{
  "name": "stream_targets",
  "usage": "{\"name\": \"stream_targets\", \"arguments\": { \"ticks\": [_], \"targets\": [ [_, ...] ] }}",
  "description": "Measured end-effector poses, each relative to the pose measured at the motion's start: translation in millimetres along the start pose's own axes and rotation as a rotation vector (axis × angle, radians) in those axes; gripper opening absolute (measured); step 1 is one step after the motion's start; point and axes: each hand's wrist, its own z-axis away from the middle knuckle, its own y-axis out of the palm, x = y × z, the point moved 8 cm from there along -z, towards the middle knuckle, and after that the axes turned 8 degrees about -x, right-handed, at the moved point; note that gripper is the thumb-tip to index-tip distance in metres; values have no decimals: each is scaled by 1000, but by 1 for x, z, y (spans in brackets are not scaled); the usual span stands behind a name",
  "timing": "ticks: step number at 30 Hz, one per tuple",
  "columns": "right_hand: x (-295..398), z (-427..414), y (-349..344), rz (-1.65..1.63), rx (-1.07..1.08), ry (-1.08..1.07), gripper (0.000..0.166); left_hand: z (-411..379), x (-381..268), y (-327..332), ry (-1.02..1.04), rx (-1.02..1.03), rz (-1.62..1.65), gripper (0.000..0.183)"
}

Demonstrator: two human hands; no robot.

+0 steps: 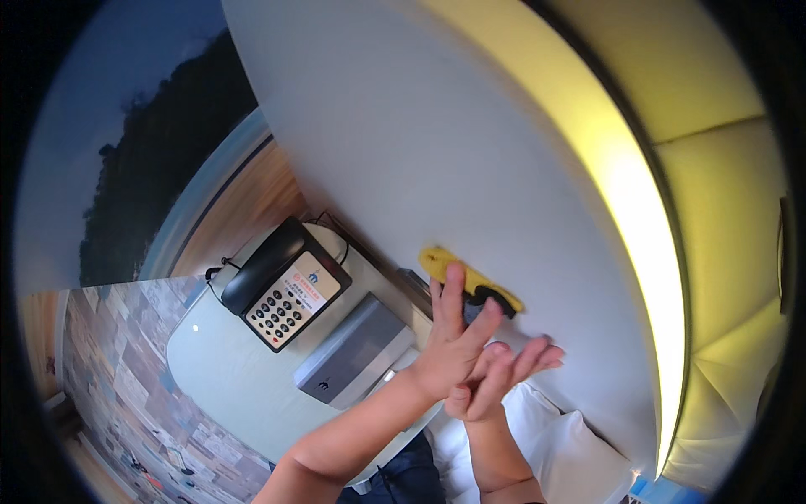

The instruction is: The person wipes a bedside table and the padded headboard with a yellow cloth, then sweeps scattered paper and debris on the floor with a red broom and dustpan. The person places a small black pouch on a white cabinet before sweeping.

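Observation:
My left hand [454, 340] reaches in from the lower left with its fingers apart. Just beyond those fingers, against the grey-white panel, is a fuzzy yellow object [441, 259] with a black part [494, 297]; its kind is unclear, and the fingers hide some of it. Whether the left hand grips it or only overlaps it cannot be told. My right hand [497, 381] comes up from below, palm showing and fingers spread and slightly curled, with nothing visible in it. The two hands overlap near the left wrist, and contact between them is unclear.
A black desk telephone [286, 286] and a grey box [352, 353] stand on a pale rounded table [214, 372] at the left. White pillows [567, 447] lie at the lower right. A lit yellow strip [636, 214] borders the large panel [409, 138], beside padded upholstery [724, 264].

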Motion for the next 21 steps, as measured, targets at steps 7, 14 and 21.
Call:
{"name": "stream_targets", "arguments": {
  "ticks": [7, 14, 21],
  "targets": [
    [0, 10, -24, -70, 9, 84, 65, -41, -34, 3, 30, -7, -105, 72],
    [-6, -22, -54, 223, -56, -2, 70, -14, -74, 34, 347, 80, -314, 63],
    [-25, 88, -9, 110, 168, 161, 66, 56, -11, 36, 245, 155, -341, 62]
  ]
}}
